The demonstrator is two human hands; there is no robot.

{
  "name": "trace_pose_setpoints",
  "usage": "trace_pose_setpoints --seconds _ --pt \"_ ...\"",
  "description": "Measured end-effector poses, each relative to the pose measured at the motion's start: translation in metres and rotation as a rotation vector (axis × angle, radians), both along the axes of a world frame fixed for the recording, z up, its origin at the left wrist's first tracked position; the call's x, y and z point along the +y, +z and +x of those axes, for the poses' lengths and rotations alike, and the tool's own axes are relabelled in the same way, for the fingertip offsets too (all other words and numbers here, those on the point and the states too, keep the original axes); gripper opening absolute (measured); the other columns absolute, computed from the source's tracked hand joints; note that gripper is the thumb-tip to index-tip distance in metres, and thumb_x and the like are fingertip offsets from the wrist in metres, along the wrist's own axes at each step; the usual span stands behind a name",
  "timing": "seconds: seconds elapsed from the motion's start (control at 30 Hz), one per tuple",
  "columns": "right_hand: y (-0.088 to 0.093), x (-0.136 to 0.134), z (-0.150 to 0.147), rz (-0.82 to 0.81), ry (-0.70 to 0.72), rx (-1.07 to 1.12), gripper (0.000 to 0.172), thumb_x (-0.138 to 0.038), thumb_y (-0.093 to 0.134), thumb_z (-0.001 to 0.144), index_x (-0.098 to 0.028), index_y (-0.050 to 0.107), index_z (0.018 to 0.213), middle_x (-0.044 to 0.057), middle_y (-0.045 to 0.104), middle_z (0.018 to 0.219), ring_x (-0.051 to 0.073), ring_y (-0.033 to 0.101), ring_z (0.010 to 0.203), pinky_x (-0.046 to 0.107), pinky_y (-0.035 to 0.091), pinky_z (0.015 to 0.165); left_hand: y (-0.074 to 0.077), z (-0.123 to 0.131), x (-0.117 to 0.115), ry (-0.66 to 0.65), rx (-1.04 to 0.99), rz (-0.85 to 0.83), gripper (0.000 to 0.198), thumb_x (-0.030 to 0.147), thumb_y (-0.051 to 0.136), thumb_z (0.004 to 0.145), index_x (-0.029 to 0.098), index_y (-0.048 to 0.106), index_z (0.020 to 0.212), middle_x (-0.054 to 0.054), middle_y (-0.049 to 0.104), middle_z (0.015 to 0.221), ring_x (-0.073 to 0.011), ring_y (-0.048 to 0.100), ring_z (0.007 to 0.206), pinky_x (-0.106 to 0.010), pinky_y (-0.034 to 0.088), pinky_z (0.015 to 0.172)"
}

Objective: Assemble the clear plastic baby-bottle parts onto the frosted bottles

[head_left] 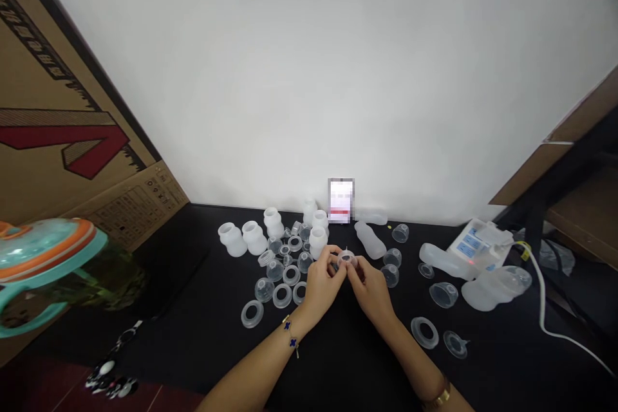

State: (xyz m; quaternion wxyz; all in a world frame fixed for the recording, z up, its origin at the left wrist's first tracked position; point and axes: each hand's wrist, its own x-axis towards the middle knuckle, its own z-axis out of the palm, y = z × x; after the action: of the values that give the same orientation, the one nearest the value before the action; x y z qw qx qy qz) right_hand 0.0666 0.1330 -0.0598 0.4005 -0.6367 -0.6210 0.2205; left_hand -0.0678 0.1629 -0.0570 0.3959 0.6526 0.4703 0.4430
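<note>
Pinched between our left hand (322, 283) and right hand (369, 288), fingertips meeting, was a small clear soft nipple (346, 260), just before the frosted bottle (369, 239) lying on the black table (347, 360).

Small part (346, 260) pinched between both hands: clear, colourless. Table (347, 360) beneath the grip: black. Bottles (253, 237) left of and behind it: milky white, translucent. Rings (282, 296) left of the grip: clear. Device (476, 246) far right: white, blue panels. Cup (46, 264) far left: teal, orange band. Carton (62, 135): brown, red-black print.
</note>
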Motion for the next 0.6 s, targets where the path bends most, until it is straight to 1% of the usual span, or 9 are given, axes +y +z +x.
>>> trace_pose_setpoints --seconds 0.13,0.37,0.5,0.57,0.6 --pt "-0.0014 0.0006 0.0001 -0.005 -0.003 -0.002 0.036 -0.049 0.044 0.097 -0.023 0.050 0.074 -0.003 0.057 0.062 0.016 0.052 0.056 0.026 0.030 0.055 -0.0003 -0.0005 0.0000 0.001 -0.003 0.005 0.016 0.029 0.059 0.087 0.021 0.061 0.101 0.003 0.064 0.073 -0.0101 0.051 0.055 -0.022 0.038 0.055" --pt "0.0004 -0.0003 0.0000 -0.002 0.001 0.007 0.038 -0.051 0.046 0.097 -0.022 0.051 0.073 -0.003 0.056 0.061 0.015 0.051 0.055 0.026 0.030 0.054 0.0026 -0.0002 0.0000 0.007 -0.002 0.007 0.017 0.029 0.058 0.088 0.020 0.060 0.101 0.004 0.061 0.070 -0.0105 0.051 0.055 -0.023 0.038 0.057" --pt "0.0032 -0.0018 -0.0006 -0.002 0.004 0.005 0.039 -0.052 0.046 0.097 -0.022 0.052 0.072 -0.003 0.058 0.061 0.015 0.052 0.055 0.026 0.032 0.055 0.0048 -0.0008 -0.0005 0.000 -0.009 0.007 0.018 0.032 0.058 0.090 0.020 0.061 0.102 0.003 0.061 0.071 -0.0111 0.051 0.057 -0.023 0.039 0.058" --pt "0.0042 -0.0026 -0.0010 -0.005 0.015 0.018 0.038 -0.052 0.045 0.097 -0.023 0.057 0.077 -0.002 0.061 0.065 0.016 0.055 0.058 0.026 0.035 0.056 0.0056 -0.0015 -0.0010 -0.010 -0.024 0.009 0.019 0.035 0.057 0.091 0.020 0.062 0.103 0.003 0.061 0.072 -0.0113 0.051 0.057 -0.023 0.039 0.058" --pt "0.0044 -0.0029 -0.0011 -0.008 0.017 0.033 0.036 -0.052 0.045 0.097 -0.022 0.061 0.084 -0.001 0.064 0.068 0.017 0.057 0.060 0.027 0.037 0.057 0.0060 -0.0018 -0.0013 -0.017 -0.030 0.009 0.020 0.036 0.056 0.093 0.020 0.062 0.104 0.002 0.061 0.072 -0.0115 0.052 0.058 -0.023 0.039 0.058"
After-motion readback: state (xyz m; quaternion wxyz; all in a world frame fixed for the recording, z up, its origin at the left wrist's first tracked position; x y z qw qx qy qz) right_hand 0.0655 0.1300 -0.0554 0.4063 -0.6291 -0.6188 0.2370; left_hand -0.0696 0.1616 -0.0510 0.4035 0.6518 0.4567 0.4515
